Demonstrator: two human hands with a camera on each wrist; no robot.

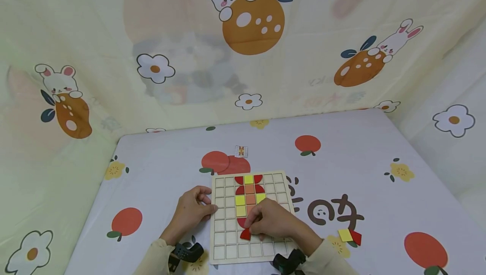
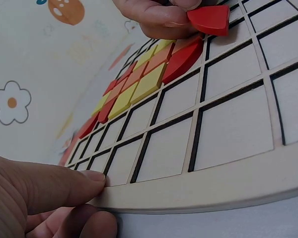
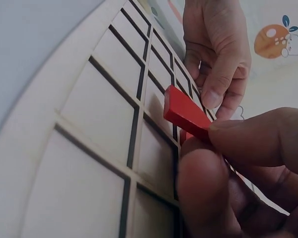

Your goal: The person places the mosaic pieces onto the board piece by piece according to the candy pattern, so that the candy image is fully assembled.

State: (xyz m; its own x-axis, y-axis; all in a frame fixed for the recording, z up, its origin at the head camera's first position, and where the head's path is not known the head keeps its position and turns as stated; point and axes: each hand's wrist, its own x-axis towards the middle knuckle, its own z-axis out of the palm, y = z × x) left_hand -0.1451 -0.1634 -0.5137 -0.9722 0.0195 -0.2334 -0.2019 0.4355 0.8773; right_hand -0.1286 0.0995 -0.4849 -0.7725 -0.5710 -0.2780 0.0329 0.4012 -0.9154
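Note:
A wooden grid board [image 1: 220,238] lies on the table, its middle columns partly filled with red, yellow and orange tiles. My left hand [image 1: 192,209] grips the board's left edge, thumb on the rim and fingers curled at the side. Over the lower middle of the grid, my right hand [image 1: 276,219] pinches a red quarter-round tile [image 3: 186,110] between thumb and fingers. In the left wrist view this red tile is tilted above the bare cells, just past a red tile [image 2: 183,60] set in the board. The right hand hides part of the pattern in the head view.
A small pattern card [image 1: 241,151] lies behind the board. To the right on the table are a loose yellow tile [image 1: 345,235] and a red piece [image 1: 355,237] touching it. A printed curtain [image 1: 303,76] hangs behind the table.

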